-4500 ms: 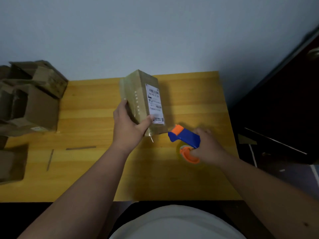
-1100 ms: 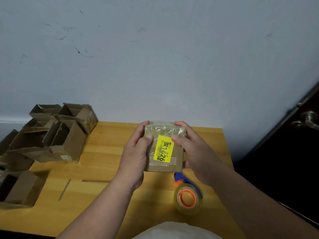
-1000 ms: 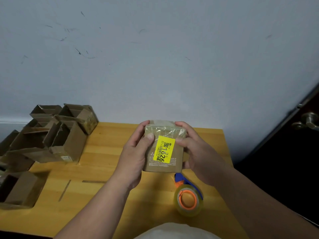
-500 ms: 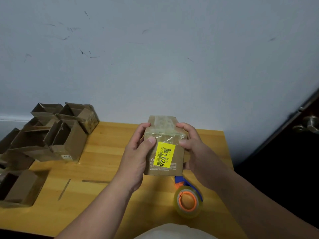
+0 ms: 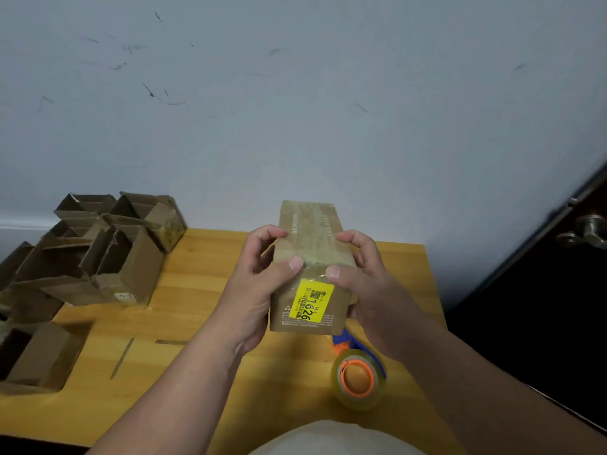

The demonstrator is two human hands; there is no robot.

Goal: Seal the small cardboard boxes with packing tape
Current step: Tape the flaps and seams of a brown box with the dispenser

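**Pressing the tape down**

I hold the box above the table, my left hand and right hand curled round its sides, thumbs pressing the tape over the near edge. Next, I judge, comes setting it down and fetching another open box; the tape dispenser lies below.

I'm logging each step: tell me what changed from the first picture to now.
The right hand let go of the blue and orange tape dispenser, which now lies on the wooden table, and joined the left hand gripping the small brown cardboard box, lifted. The open boxes stayed.
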